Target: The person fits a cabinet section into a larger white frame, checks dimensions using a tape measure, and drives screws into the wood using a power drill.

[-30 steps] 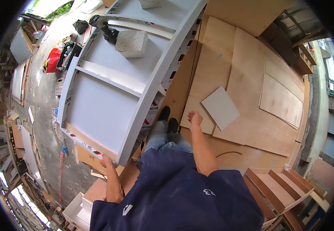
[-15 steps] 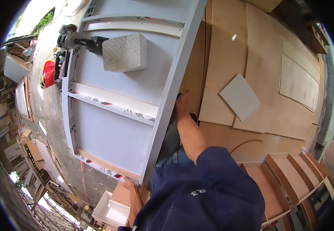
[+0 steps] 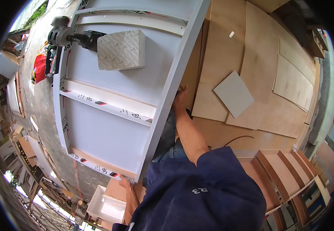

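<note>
At the far left, a red bag point(image 3: 39, 68) sits on the floor, just beyond the framed panel's edge. Next to it, a drill-like power tool point(image 3: 61, 37) overlaps the side of your framed panel point(image 3: 109, 125), its black end near a paper-wrapped block point(image 3: 120, 51) that rests in the bay above the printed crossbar point(image 3: 109, 107).

The framed panel takes up the left and centre of your view, slanting down towards your body. Your left hand point(image 3: 125, 181) is on its near end rail point(image 3: 93, 164), at the corner beside you; I cannot tell whether the fingers close around the edge. Below that hand stands an open white box point(image 3: 94, 206).

Further right, your right hand point(image 3: 179, 99) is at the outer face of the long rail point(image 3: 164, 107), fingers apart at the tips. The rail hides part of it, so I cannot tell whether it grips anything.

From those placements, you seem to be steadying the framed panel or getting a hold on it. Shifting it would call for firm purchase with both hands and care for the loose block and power tool.

On the right, a square board point(image 3: 233, 94) lies on plywood sheets point(image 3: 263, 88), with a divided tray point(image 3: 305, 163) nearer you.
</note>
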`<state>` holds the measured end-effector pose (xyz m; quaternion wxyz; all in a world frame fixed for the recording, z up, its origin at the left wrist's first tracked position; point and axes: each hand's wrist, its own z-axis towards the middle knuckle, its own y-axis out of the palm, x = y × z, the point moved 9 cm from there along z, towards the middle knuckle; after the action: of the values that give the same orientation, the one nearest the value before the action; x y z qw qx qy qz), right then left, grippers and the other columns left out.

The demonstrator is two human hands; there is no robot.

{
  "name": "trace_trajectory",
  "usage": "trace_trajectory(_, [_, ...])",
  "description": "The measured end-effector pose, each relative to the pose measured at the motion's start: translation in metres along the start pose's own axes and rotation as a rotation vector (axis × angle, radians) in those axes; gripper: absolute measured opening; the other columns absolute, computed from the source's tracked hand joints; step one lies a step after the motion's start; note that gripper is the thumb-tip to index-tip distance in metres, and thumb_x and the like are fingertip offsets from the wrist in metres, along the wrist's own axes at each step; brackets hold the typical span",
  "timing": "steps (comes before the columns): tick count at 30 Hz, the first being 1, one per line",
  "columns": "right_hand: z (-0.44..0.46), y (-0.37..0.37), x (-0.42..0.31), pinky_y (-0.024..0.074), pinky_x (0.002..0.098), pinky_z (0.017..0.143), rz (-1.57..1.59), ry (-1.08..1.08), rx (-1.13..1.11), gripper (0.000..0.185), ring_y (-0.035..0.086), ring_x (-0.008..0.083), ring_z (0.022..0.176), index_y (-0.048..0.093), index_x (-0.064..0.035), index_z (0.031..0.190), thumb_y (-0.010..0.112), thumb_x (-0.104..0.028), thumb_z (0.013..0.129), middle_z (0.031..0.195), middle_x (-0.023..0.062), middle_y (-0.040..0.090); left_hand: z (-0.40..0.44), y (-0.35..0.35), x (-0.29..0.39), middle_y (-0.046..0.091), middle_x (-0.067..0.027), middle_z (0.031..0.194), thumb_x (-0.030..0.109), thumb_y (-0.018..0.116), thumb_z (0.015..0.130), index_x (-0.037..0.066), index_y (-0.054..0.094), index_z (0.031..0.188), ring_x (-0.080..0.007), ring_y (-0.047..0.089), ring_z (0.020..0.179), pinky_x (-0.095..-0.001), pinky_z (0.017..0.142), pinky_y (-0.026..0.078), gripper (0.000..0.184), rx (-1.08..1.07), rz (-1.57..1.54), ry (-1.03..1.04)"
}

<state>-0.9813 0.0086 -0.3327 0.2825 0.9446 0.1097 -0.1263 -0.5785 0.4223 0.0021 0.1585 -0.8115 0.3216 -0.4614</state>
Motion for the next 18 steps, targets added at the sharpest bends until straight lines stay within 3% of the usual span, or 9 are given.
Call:
trace_trajectory(3, [-0.026,-0.027,-0.019,0.0398,0.0425,0.101,-0.405,-0.144,0.295,0.077,0.054,0.0311,0.116,0.05,0.0044,0.132,0.031,-0.061,0.095,0.126,0.0204,0.057,0.012,-0.013,-0.002,0.058,-0.0215,0.121,0.03,0.048,0.102,-0.01,0.045,0.129,-0.0342,0.064,0.101,-0.0461,0.082,0.058,0.049,0.001,0.017,0.037])
trace_trajectory(5, [-0.081,0.002,-0.06,0.0454,0.0438,0.092,-0.536,-0.17,0.429,0.063,0.06,0.0294,0.106,0.055,0.004,0.122,0.043,-0.051,0.094,0.113,0.0177,0.063,0.016,-0.015,-0.004,0.059,-0.0214,0.121,0.03,0.048,0.103,-0.01,0.045,0.13,-0.0342,0.064,0.101,-0.046,0.082,0.058,0.048,0.003,0.03,0.08])
trace_trajectory(6, [-0.082,-0.004,-0.064,0.0454,0.0438,0.092,-0.546,-0.174,0.43,0.063,0.06,0.0294,0.106,0.055,0.004,0.122,0.043,-0.051,0.094,0.113,0.0177,0.063,0.012,-0.013,-0.002,0.059,-0.0213,0.121,0.03,0.048,0.102,-0.009,0.044,0.131,-0.0344,0.064,0.101,-0.0459,0.082,0.058,0.048,0.023,0.014,0.057])
trace_trajectory(8, [-0.084,-0.012,-0.065,0.0483,0.0384,0.085,-0.709,-0.126,0.437,0.041,0.063,0.0264,0.1,0.06,0.0024,0.11,0.055,-0.033,0.091,0.105,0.0145,0.066,0.002,-0.01,0.001,0.059,-0.0211,0.121,0.029,0.048,0.102,-0.009,0.044,0.131,-0.0346,0.064,0.1,-0.0459,0.082,0.058,0.048,0.052,-0.009,0.021])
trace_trajectory(9, [-0.099,-0.004,-0.071,0.0483,0.0384,0.085,-0.721,-0.128,0.434,0.041,0.063,0.0264,0.1,0.06,0.0024,0.11,0.055,-0.033,0.091,0.105,0.0145,0.066,0.001,-0.007,0.003,0.059,-0.0212,0.121,0.029,0.048,0.102,-0.008,0.044,0.132,-0.0349,0.065,0.1,-0.0464,0.082,0.058,0.048,0.043,-0.039,0.021])
trace_trajectory(11, [-0.154,0.044,-0.08,0.0484,0.0339,0.085,-0.671,-0.061,0.21,0.022,0.062,0.0238,0.102,0.061,0.0006,0.101,0.057,-0.016,0.087,0.105,0.0135,0.065,-0.001,-0.004,0.0,0.059,-0.0213,0.122,0.028,0.048,0.102,-0.008,0.043,0.132,-0.0353,0.065,0.1,-0.0468,0.082,0.059,0.047,0.037,-0.072,0.003])
trace_trajectory(15, [-0.251,0.092,-0.09,0.0485,0.0303,0.084,-0.618,0.078,0.152,0.021,0.062,0.0202,0.098,0.062,0.002,0.104,0.059,-0.012,0.088,0.104,0.0121,0.065,0.002,-0.003,-0.001,0.059,-0.0216,0.122,0.027,0.047,0.102,-0.008,0.042,0.133,-0.0345,0.065,0.101,-0.0467,0.082,0.059,0.047,-0.014,-0.09,0.03])
trace_trajectory(17, [-0.27,0.132,-0.098,0.0484,0.0298,0.086,-0.852,-0.193,-0.029,0.024,0.062,0.0188,0.095,0.062,0.0039,0.108,0.063,-0.011,0.089,0.102,0.0113,0.066,0.0,-0.003,-0.001,0.058,-0.0219,0.123,0.027,0.047,0.102,-0.008,0.042,0.134,-0.0335,0.065,0.102,-0.0456,0.083,0.059,0.047,0.041,-0.066,0.003])
trace_trajectory(18, [-0.277,0.146,-0.096,0.048,0.0293,0.085,-0.887,-0.176,-0.003,0.031,0.062,0.0179,0.092,0.061,0.0063,0.113,0.068,-0.01,0.088,0.101,0.0118,0.066,-0.002,-0.002,0.0,0.058,-0.0219,0.123,0.027,0.047,0.102,-0.008,0.042,0.134,-0.0335,0.065,0.102,-0.0456,0.083,0.059,0.047,0.038,-0.066,-0.004])
